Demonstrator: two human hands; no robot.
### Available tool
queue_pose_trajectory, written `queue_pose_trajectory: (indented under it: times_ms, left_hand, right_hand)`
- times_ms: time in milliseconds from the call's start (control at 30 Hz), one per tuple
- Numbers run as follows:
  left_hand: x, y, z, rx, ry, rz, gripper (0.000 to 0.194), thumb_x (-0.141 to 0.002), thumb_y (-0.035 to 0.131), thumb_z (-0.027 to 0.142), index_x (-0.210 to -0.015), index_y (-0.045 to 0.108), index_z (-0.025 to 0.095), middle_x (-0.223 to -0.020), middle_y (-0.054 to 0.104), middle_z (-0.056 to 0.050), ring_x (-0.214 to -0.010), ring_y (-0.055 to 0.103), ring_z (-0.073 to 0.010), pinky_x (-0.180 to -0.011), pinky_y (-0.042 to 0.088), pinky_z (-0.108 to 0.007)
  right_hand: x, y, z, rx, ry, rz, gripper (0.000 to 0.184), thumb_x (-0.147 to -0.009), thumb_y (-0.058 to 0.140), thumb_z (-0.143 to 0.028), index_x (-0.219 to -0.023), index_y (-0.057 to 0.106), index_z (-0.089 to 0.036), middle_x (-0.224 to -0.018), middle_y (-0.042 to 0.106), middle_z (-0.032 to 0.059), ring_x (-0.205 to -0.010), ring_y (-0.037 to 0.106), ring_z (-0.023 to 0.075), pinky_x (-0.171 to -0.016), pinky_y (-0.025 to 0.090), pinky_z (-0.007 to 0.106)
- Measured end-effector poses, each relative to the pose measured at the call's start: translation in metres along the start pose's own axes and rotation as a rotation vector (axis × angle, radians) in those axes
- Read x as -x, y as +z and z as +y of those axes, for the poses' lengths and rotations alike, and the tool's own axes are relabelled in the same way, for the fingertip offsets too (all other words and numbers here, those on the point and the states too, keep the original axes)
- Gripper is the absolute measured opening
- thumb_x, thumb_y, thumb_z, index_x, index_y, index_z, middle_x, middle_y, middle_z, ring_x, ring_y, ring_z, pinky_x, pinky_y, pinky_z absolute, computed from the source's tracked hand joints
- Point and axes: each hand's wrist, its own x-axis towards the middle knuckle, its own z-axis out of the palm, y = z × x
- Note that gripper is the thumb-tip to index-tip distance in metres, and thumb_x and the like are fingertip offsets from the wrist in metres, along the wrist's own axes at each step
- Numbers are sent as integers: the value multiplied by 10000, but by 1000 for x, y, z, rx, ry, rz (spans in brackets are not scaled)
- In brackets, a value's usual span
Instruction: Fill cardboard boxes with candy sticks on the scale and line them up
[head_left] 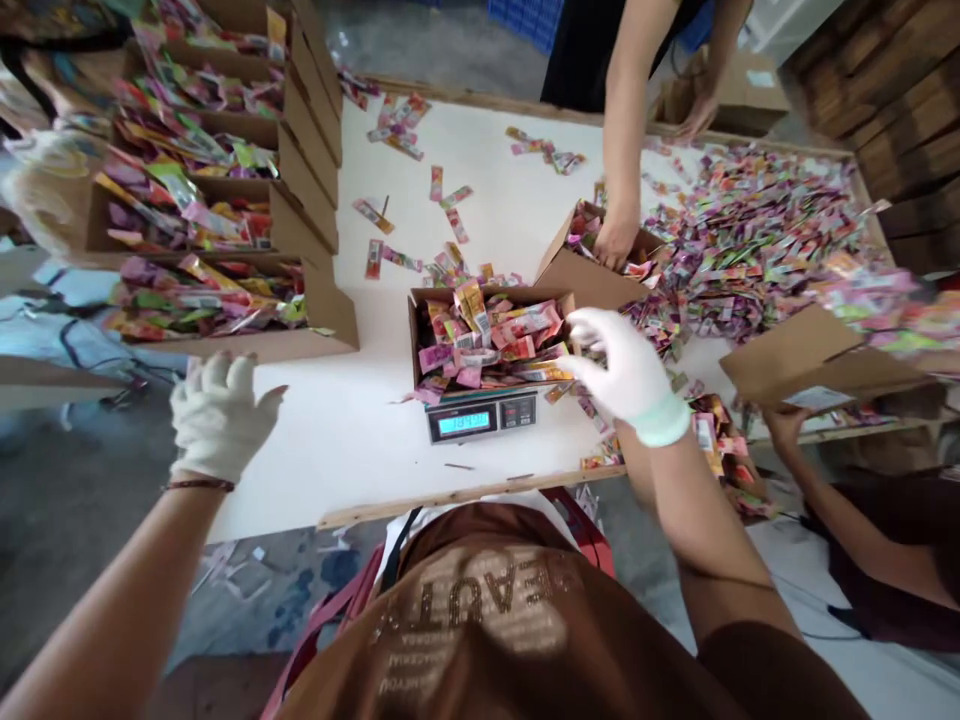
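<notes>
A cardboard box (491,390) full of small wrapped sachets (517,325) sits on a digital scale (481,418) with a lit blue display. My right hand (630,368), in a white glove, is at the box's right edge; its thumb and fingers are apart, and I see nothing held. Out to the left, my gloved left hand (219,418) has its fingers stretched out and holds nothing visible. It is just in front of the nearest filled box (330,310) of a row at the left, and I cannot tell whether it touches that box.
Loose sachets (757,230) are heaped on the white table (300,450) at the right, with a few scattered behind the scale. Across the table, a person's hand (619,238) reaches into another box (581,275). A person at the right holds up a tilted box (787,360).
</notes>
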Motion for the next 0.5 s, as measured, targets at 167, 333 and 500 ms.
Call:
queue_pose_trajectory:
  times_ms: [167,333,500]
  left_hand:
    - [109,98,3,135,-175,-133,608,-984,536,471,-1449,497,81,-1551,484,-214,-1300,554,-365,-1052,488,-488]
    - [205,166,45,281,-176,-279,470,-925,541,367,-1329,599,133,-1389,638,-181,-1233,648,-322,-1037,536,-427]
    - [240,176,69,318,-200,-275,454,-897,515,319,-1296,622,132,-1325,675,-177,-1221,665,-302,-1045,547,-404]
  right_hand:
    - [-13,-16,17,-140,-51,102,703,-861,783,-429,-1476,498,-245,-1314,623,123,-1189,642,314,-1002,572,499]
    - [-46,0,-6,-105,-228,13,787,-883,768,-446,-1553,408,-244,-1437,527,130,-1315,558,357,-1111,501,549]
    - [-71,28,-31,-33,-354,-107,854,-868,797,-414,-1577,355,-236,-1487,459,130,-1378,475,372,-1181,433,545]
